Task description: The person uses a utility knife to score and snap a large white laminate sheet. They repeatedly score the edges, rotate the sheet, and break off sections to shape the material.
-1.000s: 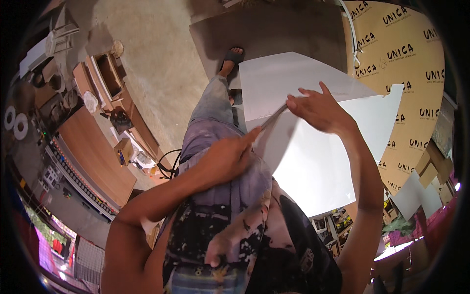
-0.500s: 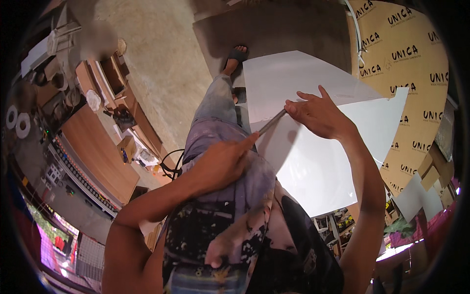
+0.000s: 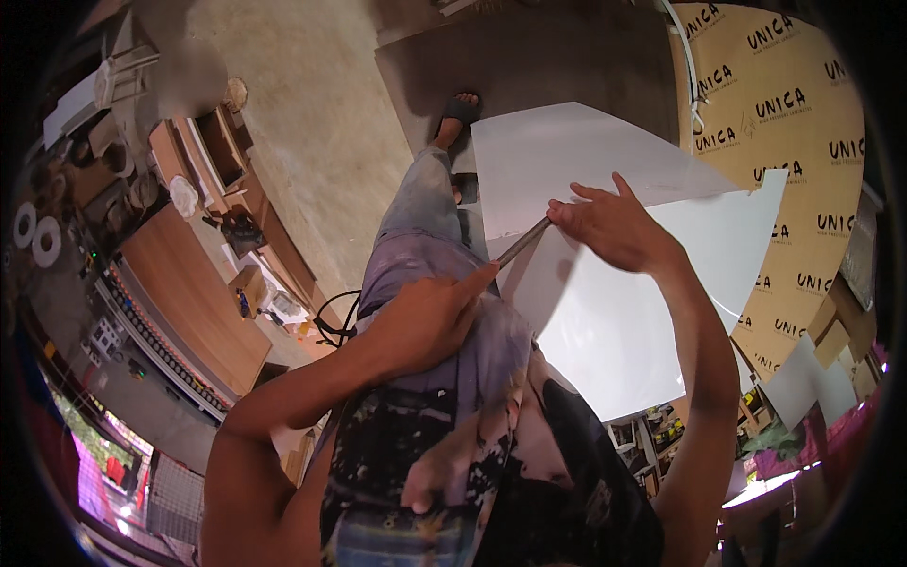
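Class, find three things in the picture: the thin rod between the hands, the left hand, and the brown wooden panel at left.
Thin rod (image 3: pixel 523 243): head view, middle of its visible length.
Left hand (image 3: pixel 427 317): head view, its back.
Wooden panel (image 3: pixel 196 295): head view, its broad face.

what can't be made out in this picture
Head view, left hand: curled fingertips hidden by the hand itself.
Head view, thin grey bar: lower end hidden by the left hand; its hold in the right hand unclear behind fingers.
Head view, white sheet: partly behind the right forearm.
Head view, lower-right clutter: too small.
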{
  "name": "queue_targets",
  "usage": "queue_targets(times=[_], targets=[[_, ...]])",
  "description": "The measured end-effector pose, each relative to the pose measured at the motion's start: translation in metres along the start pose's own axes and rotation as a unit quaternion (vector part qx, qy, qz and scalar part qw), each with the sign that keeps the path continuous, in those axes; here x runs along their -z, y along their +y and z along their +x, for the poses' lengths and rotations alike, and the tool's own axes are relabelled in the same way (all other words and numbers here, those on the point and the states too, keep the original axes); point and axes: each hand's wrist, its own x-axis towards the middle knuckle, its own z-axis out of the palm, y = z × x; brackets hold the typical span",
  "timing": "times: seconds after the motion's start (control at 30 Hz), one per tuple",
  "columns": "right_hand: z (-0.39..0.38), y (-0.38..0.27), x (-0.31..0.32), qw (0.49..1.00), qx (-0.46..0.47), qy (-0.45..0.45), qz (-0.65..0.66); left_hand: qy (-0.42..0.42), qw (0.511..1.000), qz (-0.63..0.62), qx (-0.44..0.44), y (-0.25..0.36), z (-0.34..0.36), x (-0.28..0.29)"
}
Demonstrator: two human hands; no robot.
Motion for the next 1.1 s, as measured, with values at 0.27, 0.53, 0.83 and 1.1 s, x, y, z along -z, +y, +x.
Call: queue_targets(times=[0.27,0.53,0.83,1.1], targets=[[0.001,-0.004,-0.002,1.000,-0.002,0.014,0.008,-0.005,0.999,0.028,0.024,-0.011,0.006,0.003],[0.010,-0.005,-0.011,0.999,-0.007,0.032,-0.036,-0.004,1.000,-0.007,-0.002,-0.017,-0.001,0.002],[0.035,0.001,-0.011,0.999,-0.039,0.020,-0.004,-0.004,0.999,-0.017,0.036,-0.024,0.005,0.002],[0.046,0.007,-0.020,0.999,-0.029,0.012,0.017,-0.019,0.997,-0.016,0.072,-0.027,0.012,0.007]])
